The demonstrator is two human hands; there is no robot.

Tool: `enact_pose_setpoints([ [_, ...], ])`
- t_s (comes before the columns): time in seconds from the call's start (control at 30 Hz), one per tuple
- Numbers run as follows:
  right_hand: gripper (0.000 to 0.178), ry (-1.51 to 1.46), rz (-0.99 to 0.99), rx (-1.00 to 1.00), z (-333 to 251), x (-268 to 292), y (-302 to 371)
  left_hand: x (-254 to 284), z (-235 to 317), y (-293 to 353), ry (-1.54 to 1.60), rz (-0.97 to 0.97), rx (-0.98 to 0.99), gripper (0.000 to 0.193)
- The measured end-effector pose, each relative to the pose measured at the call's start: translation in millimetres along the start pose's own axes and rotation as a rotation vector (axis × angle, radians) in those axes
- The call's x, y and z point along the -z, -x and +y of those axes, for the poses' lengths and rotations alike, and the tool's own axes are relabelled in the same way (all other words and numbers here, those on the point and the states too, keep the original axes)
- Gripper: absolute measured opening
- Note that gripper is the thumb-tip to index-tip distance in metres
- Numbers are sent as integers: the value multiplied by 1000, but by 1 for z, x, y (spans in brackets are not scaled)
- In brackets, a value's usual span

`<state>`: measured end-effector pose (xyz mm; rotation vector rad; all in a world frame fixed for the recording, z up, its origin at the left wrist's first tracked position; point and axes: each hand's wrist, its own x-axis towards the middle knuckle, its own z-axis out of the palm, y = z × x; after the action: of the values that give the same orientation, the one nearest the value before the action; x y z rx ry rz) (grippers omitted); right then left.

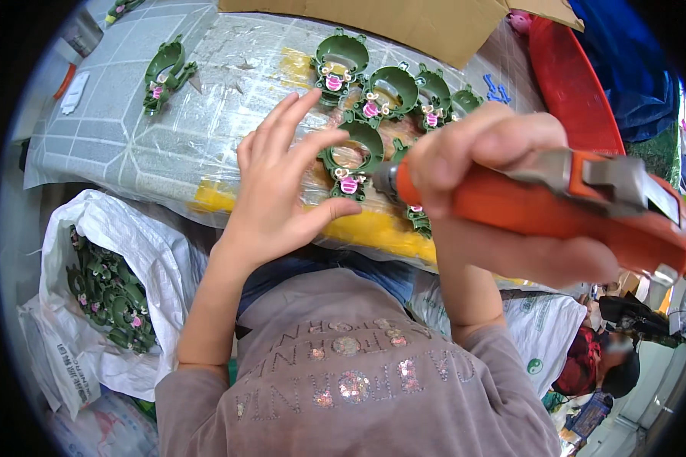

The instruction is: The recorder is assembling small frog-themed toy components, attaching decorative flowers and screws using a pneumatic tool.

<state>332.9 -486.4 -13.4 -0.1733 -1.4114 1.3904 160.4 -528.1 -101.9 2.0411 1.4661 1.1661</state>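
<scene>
My right hand [484,145] is wrapped round an orange power screwdriver [511,202], its dark nose pointing left. That nose comes close to a green plastic animal-shaped part [370,139] with a pink striped piece; contact between them cannot be made out. Beside the same part, on its left, my left hand [270,186] has its fingers and thumb spread and holds nothing. Just beyond stand several similar parts, among them one at the back [343,47] and one in the middle [395,76]. Some are partly hidden behind my right hand.
Another green part [164,65] lies far left on the plastic-covered table [229,99]. A cardboard box [389,23] borders the far side, with blue small pieces [497,90] and a red tub [575,84] to the right. A white sack [171,266] at lower left contains many green parts.
</scene>
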Motion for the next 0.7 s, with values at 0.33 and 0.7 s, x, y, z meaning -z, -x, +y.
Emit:
enact_pose_setpoints([
  [0.33, 76, 117, 104, -111, 20, -4, 0, -15, -7, 2, -53, -23, 36, 28],
  [0.7, 74, 161, -78, -37, 16, -1, -5, -15, -6, 1, -74, -69, 31, 31],
])
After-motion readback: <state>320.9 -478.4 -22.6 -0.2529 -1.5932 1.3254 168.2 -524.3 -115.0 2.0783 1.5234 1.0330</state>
